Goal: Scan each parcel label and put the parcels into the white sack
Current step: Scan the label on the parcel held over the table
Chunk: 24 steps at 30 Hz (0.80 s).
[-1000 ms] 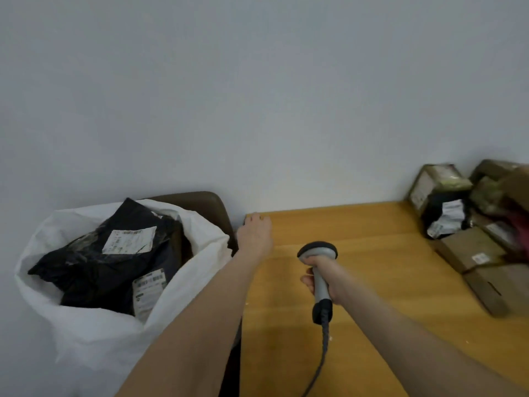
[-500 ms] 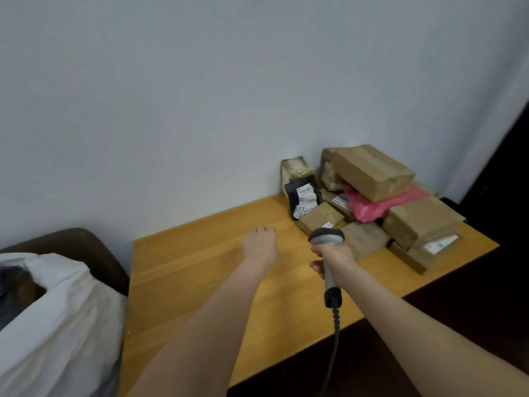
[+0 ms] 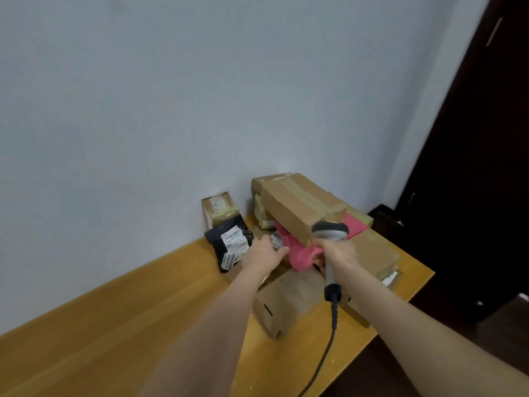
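A pile of parcels sits at the table's far right corner against the wall. In it are a black poly bag (image 3: 232, 245) with white labels, a pink poly bag (image 3: 300, 255), a long cardboard box (image 3: 297, 206) on top, and a flat cardboard box (image 3: 283, 302) in front. My left hand (image 3: 264, 253) reaches into the pile between the black and pink bags, fingers extended and touching a small labelled parcel (image 3: 276, 241). My right hand (image 3: 339, 253) grips the grey barcode scanner (image 3: 330, 230) by its handle, with its head over the pink bag. The white sack is out of view.
The wooden table (image 3: 114, 325) stretches left of the pile. A small taped box (image 3: 219, 209) leans on the wall (image 3: 200, 96). More cardboard boxes (image 3: 375, 256) lie on the right. A dark door (image 3: 481, 153) stands past the table's right edge. The scanner cable (image 3: 326, 348) hangs off the front edge.
The view has swung right, away from the sack, which has left the frame. Both hands have moved across the table to the pile, and the left hand now touches the parcels.
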Each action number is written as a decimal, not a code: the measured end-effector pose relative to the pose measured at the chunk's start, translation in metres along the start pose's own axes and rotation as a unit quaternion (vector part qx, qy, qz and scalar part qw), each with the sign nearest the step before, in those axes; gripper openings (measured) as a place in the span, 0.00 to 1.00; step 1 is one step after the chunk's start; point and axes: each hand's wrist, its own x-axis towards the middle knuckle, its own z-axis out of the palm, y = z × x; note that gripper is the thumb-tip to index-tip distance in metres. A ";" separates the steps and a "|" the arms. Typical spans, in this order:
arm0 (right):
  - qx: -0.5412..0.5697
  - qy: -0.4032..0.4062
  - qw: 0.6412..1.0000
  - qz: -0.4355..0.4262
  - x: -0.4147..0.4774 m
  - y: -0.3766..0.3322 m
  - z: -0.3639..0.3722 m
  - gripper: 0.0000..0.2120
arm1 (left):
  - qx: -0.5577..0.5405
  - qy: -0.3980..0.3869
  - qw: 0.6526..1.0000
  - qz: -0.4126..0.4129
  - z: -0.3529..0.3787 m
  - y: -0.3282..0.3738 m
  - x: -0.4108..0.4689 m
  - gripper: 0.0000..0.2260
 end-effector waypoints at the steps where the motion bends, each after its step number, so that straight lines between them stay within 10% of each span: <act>1: 0.003 0.006 1.000 -0.009 0.012 -0.008 -0.005 0.08 | -0.053 -0.011 0.999 -0.008 0.003 0.009 0.013 0.29; 8: 0.046 0.020 0.998 -0.045 0.089 -0.046 -0.028 0.09 | -0.385 -0.056 0.912 -0.130 0.033 0.056 0.082 0.50; 15: 0.035 -0.034 0.998 -0.051 0.143 -0.052 -0.028 0.10 | -0.515 -0.054 0.824 -0.228 0.065 0.067 0.117 0.33; 24: 0.056 -0.123 0.989 -0.059 0.153 -0.079 -0.031 0.06 | -0.470 0.140 0.839 -0.237 0.015 0.086 0.114 0.31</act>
